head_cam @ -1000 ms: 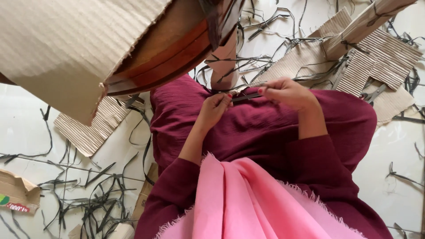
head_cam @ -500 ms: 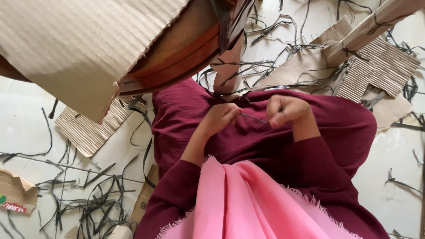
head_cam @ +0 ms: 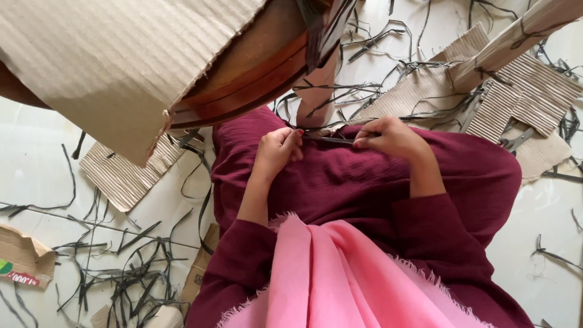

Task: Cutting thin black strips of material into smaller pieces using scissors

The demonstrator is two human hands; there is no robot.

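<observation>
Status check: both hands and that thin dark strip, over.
Left hand and right hand pinch opposite ends of the thin dark strip, stretched level over the maroon lap. Corrugated cardboard sheet looms above left, clear of the hands.

I see large corrugated cardboard sheet [head_cam: 115, 61] top left over brown wooden round piece [head_cam: 255, 79]; ridged cardboard scraps [head_cam: 124, 173] and dark strip offcuts [head_cam: 127, 273] scattered on pale floor [head_cam: 36, 158]; pink fringed cloth [head_cam: 340, 279] below.
</observation>
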